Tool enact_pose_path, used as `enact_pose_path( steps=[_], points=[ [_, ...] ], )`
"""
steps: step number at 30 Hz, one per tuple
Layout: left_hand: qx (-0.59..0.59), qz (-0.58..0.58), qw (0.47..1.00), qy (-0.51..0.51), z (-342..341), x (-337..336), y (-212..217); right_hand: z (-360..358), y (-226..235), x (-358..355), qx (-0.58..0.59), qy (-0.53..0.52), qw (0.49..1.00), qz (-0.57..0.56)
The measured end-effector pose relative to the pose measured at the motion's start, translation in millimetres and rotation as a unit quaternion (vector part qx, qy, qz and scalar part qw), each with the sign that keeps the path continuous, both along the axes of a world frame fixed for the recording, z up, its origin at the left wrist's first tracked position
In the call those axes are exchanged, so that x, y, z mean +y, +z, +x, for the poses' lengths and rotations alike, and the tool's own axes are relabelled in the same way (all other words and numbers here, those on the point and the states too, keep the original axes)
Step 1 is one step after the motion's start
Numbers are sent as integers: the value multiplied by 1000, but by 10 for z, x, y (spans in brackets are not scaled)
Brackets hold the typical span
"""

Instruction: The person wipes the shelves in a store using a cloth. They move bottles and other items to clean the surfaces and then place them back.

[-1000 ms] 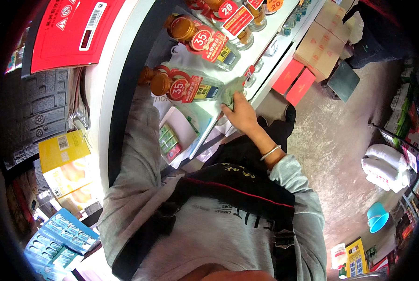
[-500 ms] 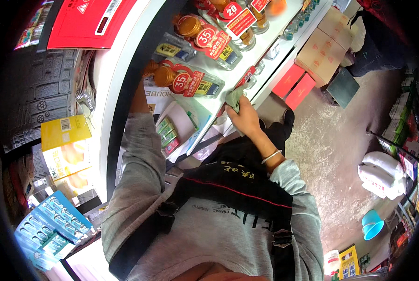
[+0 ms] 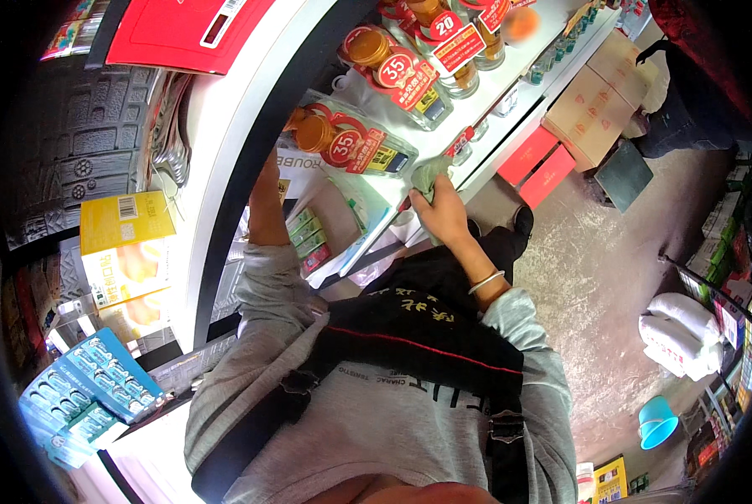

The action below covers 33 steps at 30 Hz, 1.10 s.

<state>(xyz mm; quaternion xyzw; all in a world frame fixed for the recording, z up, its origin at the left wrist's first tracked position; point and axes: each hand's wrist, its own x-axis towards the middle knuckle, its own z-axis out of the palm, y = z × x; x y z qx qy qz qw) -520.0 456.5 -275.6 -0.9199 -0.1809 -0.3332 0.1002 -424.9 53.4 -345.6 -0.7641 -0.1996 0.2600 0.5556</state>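
In the head view, clear bottles [image 3: 393, 160] with orange-gold caps and red round-headed tags stand in a row on a white shelf [image 3: 478, 107], the nearest just beside the right hand; what fills them is hard to tell. Farther along the shelf are small glass bottles [image 3: 552, 55]. Below the nearest tagged bottle, a pale compartment holds small green and red packets [image 3: 307, 233]. An upright yellow box [image 3: 124, 223] and a blue pack [image 3: 111, 365] of small items in rows lie at the left.

The right hand [image 3: 443, 210] is closed round a bunched grey-green cloth [image 3: 430, 175], which sits at the shelf's front edge near the nearest bottle's base. The right forearm reaches up from the body, a pale bangle [image 3: 487, 281] at its wrist. The left arm goes in under the dark-edged rim of the tabletop [image 3: 212, 155]; the left hand [image 3: 267, 181] is mostly hidden there, so I cannot tell whether it is spread or gripping.

A red box [image 3: 537, 165] and cardboard boxes [image 3: 590, 122] stand beyond the shelf, near another person [image 3: 691, 113] in dark trousers. On the scuffed floor [image 3: 581, 286] are white sacks [image 3: 682, 328] and a light-blue bucket [image 3: 659, 422].
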Motion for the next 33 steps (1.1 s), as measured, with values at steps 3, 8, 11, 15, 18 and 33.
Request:
enact_pose_path(
  steps=[3,8,11,15,18,33],
  points=[
    [2,-21,1000,-3,88,-104,6,19,2,13,4,-3,1000,-6],
    [46,-159,986,2,207,-443,240,30,-25,8,-15,-3,1000,7],
    [-43,-420,895,-145,201,-467,126,4,-19,11,0,-8,1000,1],
    [-9,-457,883,-103,102,-386,-76,-3,-32,17,0,-4,1000,1],
    [-47,-531,844,-59,216,-596,-6,24,-50,15,-1,-15,1000,9],
    [-46,-506,850,-138,270,-976,198,40,23,30,35,-24,999,20]
  ],
)
